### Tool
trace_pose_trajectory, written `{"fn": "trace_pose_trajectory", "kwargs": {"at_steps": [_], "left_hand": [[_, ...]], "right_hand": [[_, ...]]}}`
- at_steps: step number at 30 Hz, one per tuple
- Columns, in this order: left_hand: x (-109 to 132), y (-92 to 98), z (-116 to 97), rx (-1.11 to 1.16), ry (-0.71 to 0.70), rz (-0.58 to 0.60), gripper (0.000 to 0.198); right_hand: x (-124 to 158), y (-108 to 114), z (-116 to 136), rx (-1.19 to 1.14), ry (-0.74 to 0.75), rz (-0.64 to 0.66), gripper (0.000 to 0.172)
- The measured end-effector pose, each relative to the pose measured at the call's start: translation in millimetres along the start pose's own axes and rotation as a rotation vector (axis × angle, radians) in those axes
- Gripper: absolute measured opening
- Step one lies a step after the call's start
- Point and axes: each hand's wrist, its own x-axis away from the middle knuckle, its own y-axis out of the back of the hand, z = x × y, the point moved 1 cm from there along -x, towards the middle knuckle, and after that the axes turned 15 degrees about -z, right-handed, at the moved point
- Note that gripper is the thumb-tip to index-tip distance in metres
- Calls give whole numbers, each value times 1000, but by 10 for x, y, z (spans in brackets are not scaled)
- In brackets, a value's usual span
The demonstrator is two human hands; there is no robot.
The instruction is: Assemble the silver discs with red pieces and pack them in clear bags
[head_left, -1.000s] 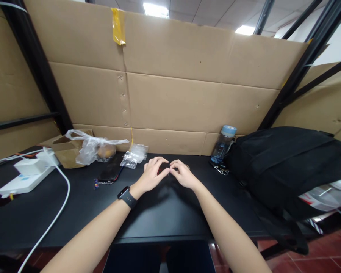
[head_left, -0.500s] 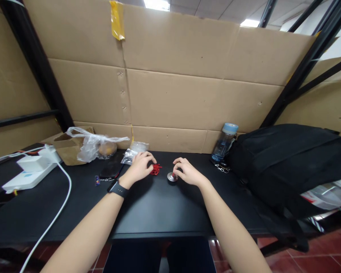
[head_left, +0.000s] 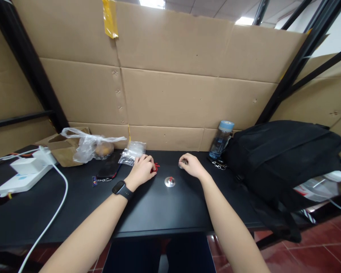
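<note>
A small silver cymbal (head_left: 169,182) with a red tuft of cord at its centre lies flat on the black tabletop between my hands. My right hand (head_left: 191,165), back and to the right of it, is closed with a second round metal piece (head_left: 183,163) pinched at the fingertips; the fingers partly cover this piece. On the left, my left hand (head_left: 143,171) rests low over a bundle of red cord (head_left: 157,167) with its fingers curled onto it. Much of the cord is hidden beneath the fingers. A black watch (head_left: 122,189) is on the left wrist.
Behind my left hand lie a clear plastic packet (head_left: 132,152) and a dark phone (head_left: 108,169). A power strip (head_left: 25,178), paper bag (head_left: 65,149) and plastic bag (head_left: 91,146) stand left. A water bottle (head_left: 221,140), keys (head_left: 219,165) and black backpack (head_left: 284,159) are right.
My right hand has moved back and right, away from the cymbal on the table, with a round metal piece in its fingers. My left fingers have closed down over the red cord.
</note>
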Motion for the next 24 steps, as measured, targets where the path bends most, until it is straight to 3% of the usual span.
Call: {"fn": "trace_pose_trajectory", "kwargs": {"at_steps": [3,14,24], "left_hand": [[5,4,21,-3,-16,20,4],[24,-78,2,54,-10,151,4],[31,-97,-118,104,-15,118,10]], "right_hand": [[8,-4,-117,96,-44,-6,11],[47,-63,-222,270,-152,142,53],[73,-51,-197,151,-216,109,45]]}}
